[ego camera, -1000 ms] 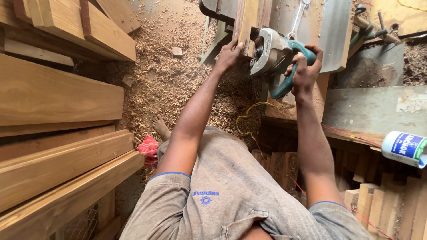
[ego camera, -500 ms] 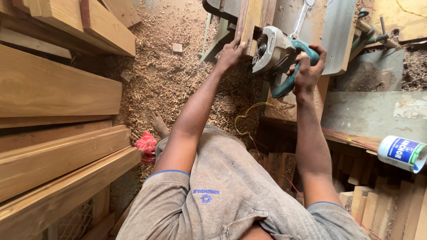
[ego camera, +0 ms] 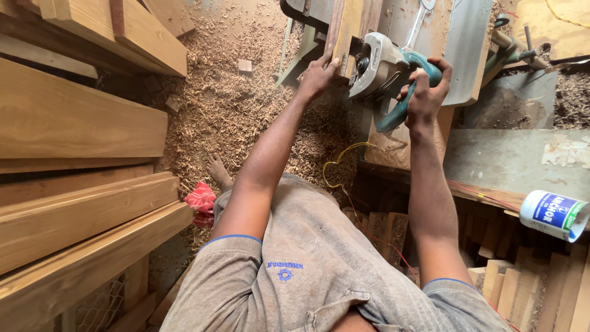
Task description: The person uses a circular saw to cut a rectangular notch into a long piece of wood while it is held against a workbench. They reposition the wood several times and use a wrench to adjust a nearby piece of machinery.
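My right hand (ego camera: 424, 86) grips the teal handle of an electric hand planer (ego camera: 384, 67) with a grey-white body. The planer rests on the near end of a narrow wooden board (ego camera: 345, 24) that runs away from me on the workbench. My left hand (ego camera: 318, 75) holds the left edge of that board at its near end, right beside the planer's front. Both arms are stretched forward over my lap.
Stacked wooden beams (ego camera: 80, 123) fill the left side. Wood shavings (ego camera: 227, 104) cover the floor, with my bare foot (ego camera: 218, 169) and a red cloth (ego camera: 200, 203) on it. A white and blue can (ego camera: 553, 215) lies at the right on the bench (ego camera: 510, 163). A yellow cord (ego camera: 341, 163) hangs below.
The planer and my right hand have moved slightly forward along the board. The view has shifted a little; my left hand stays on the board's edge.
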